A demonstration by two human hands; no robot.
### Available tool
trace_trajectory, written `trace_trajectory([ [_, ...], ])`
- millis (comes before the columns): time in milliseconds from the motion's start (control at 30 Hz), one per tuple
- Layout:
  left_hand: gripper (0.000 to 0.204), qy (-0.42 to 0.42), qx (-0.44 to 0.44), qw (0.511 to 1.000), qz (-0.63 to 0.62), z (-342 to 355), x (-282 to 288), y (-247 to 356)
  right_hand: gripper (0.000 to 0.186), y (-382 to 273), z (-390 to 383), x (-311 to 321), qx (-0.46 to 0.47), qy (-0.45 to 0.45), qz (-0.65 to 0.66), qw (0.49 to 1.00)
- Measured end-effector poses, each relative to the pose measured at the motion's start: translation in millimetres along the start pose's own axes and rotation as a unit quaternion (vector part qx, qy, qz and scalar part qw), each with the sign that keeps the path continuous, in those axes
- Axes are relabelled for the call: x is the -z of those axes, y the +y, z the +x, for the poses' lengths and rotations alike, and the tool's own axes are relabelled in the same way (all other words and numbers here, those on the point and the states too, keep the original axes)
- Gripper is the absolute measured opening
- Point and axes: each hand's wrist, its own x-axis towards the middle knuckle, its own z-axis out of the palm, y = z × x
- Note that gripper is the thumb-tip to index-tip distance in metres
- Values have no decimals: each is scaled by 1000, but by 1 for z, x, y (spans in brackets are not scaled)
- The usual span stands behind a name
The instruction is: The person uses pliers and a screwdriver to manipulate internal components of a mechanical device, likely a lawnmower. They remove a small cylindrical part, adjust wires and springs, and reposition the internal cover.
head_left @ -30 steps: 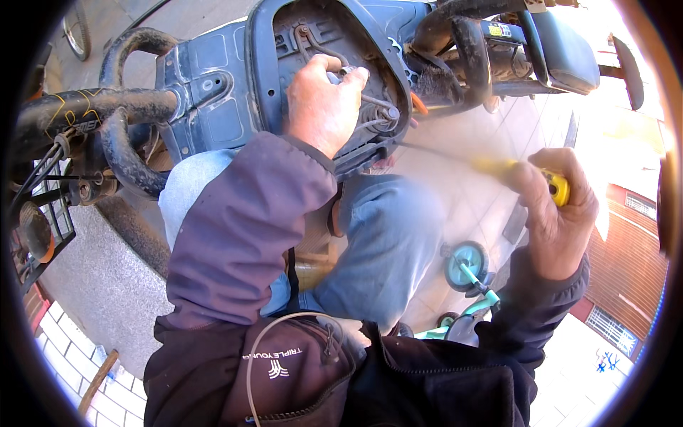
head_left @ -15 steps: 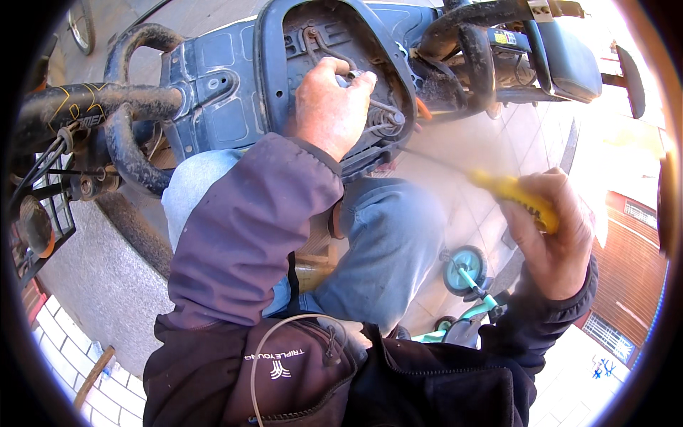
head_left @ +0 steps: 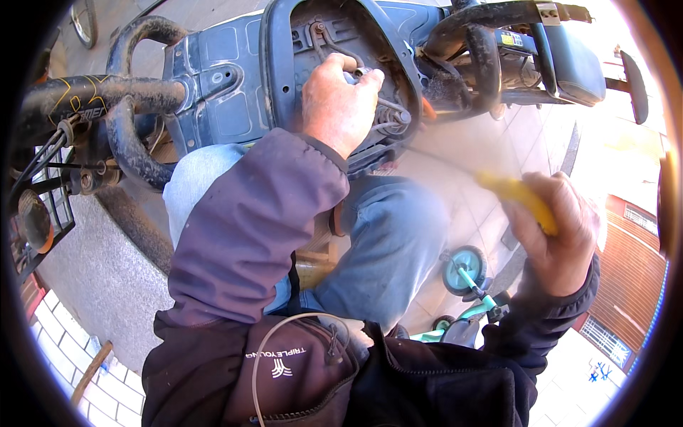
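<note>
The fingers of the left hand (head_left: pixel 340 107) are curled onto the cables and spring (head_left: pixel 388 117) inside the blue scooter body (head_left: pixel 235 85), at twelve o'clock. A yellow-handled screwdriver (head_left: pixel 519 196) is clenched in the right hand (head_left: pixel 558 235) at three o'clock, its blurred shaft aimed at the opening. The tip is best steadied before being pressed in, and the cables kept aside.

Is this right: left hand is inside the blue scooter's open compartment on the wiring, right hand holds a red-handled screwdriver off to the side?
Not quite. The head view shows the handle of the screwdriver in the right hand is yellow, not red. The rest stands: the left hand is inside the open compartment of the blue scooter, on the wiring.
</note>
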Motion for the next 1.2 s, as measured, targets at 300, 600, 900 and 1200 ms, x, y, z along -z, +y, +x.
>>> trace_trajectory([
  [300, 39, -3, 37, 999, -15, 2, 3, -1, 49, 4, -17, -9, -182, 31, 140, 973],
  [600, 31, 6, -9, 1000, 0, 1, -1, -2, 48, 13, -14, -18, -328, 76, 161, 928],
  [900, 30, 4, -19, 1000, -4, 1, 1, -3, 23, 5, -10, -8, -38, 23, 61, 997],
  [1200, 32, -2, -17, 1000, -5, 3, 0, -4, 37, 15, -11, -2, -334, -7, 194, 922],
])
